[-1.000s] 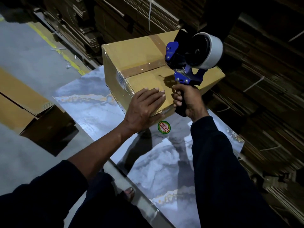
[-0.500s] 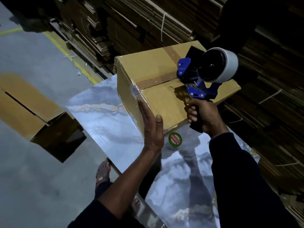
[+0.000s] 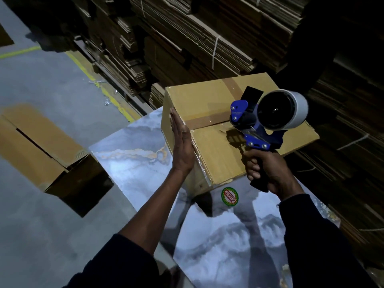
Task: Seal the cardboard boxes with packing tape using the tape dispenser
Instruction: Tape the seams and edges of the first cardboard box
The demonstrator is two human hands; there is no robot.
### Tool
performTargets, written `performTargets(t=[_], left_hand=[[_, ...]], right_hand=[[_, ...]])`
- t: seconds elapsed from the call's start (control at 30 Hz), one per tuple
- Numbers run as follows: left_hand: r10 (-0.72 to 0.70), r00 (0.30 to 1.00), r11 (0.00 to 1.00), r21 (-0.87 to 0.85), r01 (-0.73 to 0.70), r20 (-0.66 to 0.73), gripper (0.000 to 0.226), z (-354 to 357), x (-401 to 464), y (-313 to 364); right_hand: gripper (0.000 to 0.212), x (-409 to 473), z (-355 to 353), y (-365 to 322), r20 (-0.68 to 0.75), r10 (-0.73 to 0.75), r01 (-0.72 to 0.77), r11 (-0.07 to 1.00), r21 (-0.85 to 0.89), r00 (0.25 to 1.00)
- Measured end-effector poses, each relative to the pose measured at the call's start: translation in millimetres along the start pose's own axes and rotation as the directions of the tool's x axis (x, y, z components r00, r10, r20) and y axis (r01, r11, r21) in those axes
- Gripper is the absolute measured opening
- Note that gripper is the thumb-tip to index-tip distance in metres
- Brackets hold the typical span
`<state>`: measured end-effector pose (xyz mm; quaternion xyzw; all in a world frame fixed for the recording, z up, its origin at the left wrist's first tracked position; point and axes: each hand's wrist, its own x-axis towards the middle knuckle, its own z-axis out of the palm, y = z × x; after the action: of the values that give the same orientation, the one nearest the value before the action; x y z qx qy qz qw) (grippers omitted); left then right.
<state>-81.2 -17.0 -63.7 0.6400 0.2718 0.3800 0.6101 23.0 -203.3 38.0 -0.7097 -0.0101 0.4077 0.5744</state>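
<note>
A closed cardboard box (image 3: 199, 100) lies on a glossy marble-patterned table (image 3: 133, 163). Brown tape runs along its top seam, and a second strip crosses it. My left hand (image 3: 181, 148) presses flat, fingers straight, against the box's left side wall where the tape wraps over the edge. My right hand (image 3: 268, 173) grips the black handle of a blue tape dispenser (image 3: 257, 125) carrying a white tape roll (image 3: 291, 111). The dispenser is held just above the box top near the seam.
Stacks of flattened cardboard (image 3: 207, 44) fill the back and right side. Another folded brown box (image 3: 41, 146) lies on the grey floor at left, beside a yellow floor line (image 3: 99, 88). A round green-and-red sticker (image 3: 229, 196) sits on the table by the box corner.
My left hand left the box's near top edge and now presses flat against its left side. The dispenser stays above the seam. The view shifted, so the box sits lower and further right.
</note>
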Motion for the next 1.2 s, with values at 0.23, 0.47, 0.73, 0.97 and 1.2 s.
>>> performTargets(t=[0.23, 0.47, 0.73, 0.97, 1.2], left_hand=[[-0.077, 0.997, 0.997, -0.004, 0.077, 0.001, 0.083, -15.5, 80.4, -8.1], [-0.188, 0.982, 0.982, -0.035, 0.188, -0.004, 0.068, -29.0, 156.3, -5.4], [-0.271, 0.957, 0.961, -0.089, 0.263, -0.102, 0.061, -14.7, 125.0, -8.3], [-0.164, 0.984, 0.983, -0.095, 0.158, -0.063, 0.057, 15.6, 15.1, -7.1], [-0.054, 0.997, 0.997, -0.061, 0.050, -0.053, 0.059, 37.6, -79.6, -0.5]], right_hand=[[0.046, 5.5, 0.2, -1.6, -0.035, 0.050, -0.049, 0.999, 0.018, 0.998], [0.044, 5.2, 3.9, -4.0, -0.075, 0.053, -0.049, 0.998, 0.044, 0.996], [0.043, 0.3, 5.5, 0.3, -0.063, 0.012, -0.009, 0.999, 0.045, 0.998], [0.045, 4.8, -0.2, 4.5, -0.023, -0.010, 0.009, 1.000, -0.010, 1.000], [0.039, 6.9, -1.0, 8.3, 0.017, -0.079, 0.080, 0.996, -0.035, 0.997]])
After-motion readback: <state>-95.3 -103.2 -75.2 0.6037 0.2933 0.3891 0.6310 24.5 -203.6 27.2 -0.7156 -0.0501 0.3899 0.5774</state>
